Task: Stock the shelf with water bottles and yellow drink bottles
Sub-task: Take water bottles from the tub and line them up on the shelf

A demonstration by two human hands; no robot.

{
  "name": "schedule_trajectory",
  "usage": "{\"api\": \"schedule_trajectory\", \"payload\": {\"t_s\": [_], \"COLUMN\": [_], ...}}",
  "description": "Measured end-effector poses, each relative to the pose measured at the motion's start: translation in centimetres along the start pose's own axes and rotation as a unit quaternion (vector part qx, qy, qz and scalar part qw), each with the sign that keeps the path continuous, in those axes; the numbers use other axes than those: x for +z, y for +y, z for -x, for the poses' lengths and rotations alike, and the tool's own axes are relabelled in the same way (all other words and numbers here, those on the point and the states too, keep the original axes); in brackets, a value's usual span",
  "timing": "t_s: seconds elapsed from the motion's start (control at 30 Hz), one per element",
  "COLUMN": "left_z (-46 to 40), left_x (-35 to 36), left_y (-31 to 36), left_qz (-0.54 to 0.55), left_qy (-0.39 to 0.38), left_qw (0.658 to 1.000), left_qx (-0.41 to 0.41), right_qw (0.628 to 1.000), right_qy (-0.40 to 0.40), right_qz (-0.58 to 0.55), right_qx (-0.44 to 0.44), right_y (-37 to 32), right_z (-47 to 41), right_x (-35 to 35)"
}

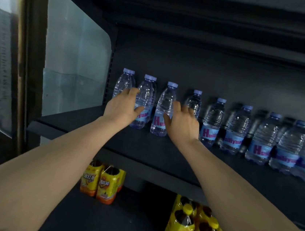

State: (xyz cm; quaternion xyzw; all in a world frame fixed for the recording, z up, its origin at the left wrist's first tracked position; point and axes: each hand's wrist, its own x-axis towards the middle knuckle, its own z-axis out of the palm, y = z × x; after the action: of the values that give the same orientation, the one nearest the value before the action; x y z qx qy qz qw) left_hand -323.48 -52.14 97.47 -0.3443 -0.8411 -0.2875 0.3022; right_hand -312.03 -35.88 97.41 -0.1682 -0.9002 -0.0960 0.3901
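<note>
Both bare arms reach up into the dark shelf unit. The left hand (123,105) lies against a clear water bottle (143,103), fingers loosely spread over its left side and the thumb across the blue label, more resting on it than clamped round it. The right hand (182,122) is open too, fingers fanned and reaching toward the back, its thumb touching the label of the next water bottle (164,109), which stands upright just to the right of the first; whether the fingertips reach the bottle behind (195,101) I cannot tell. To the left of both hands one more bottle (124,81) stands near the rear corner. From the right hand onward a row of water bottles (259,135), all with pale purple caps and blue labels with pink lettering, runs along the middle shelf (144,145) to the right edge of view, close together and two deep in places. A glass side panel (73,53) closes the unit on the left. On the lower shelf (109,222) stand the yellow drink bottles: one shrink-wrapped pack (102,181) below the left forearm, another pack (192,228) further right and nearer, partly behind the right forearm.
</note>
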Motion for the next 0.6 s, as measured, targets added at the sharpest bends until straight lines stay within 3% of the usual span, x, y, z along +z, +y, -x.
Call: {"api": "schedule_trajectory", "payload": {"t_s": [0.2, 0.6], "left_z": [5.3, 21.8], "left_x": [-4.4, -8.8], "left_y": [1.4, 0.3], "left_qz": [-0.065, -0.064], "left_qy": [0.029, -0.018], "left_qw": [0.994, 0.988], "left_qx": [0.082, 0.142], "right_qw": [0.995, 0.992], "right_qy": [0.064, 0.051], "right_qz": [0.035, 0.03], "right_qx": [-0.073, -0.114], "right_y": [-2.3, -6.6], "right_z": [5.3, 20.4], "right_x": [-4.0, -8.4]}}
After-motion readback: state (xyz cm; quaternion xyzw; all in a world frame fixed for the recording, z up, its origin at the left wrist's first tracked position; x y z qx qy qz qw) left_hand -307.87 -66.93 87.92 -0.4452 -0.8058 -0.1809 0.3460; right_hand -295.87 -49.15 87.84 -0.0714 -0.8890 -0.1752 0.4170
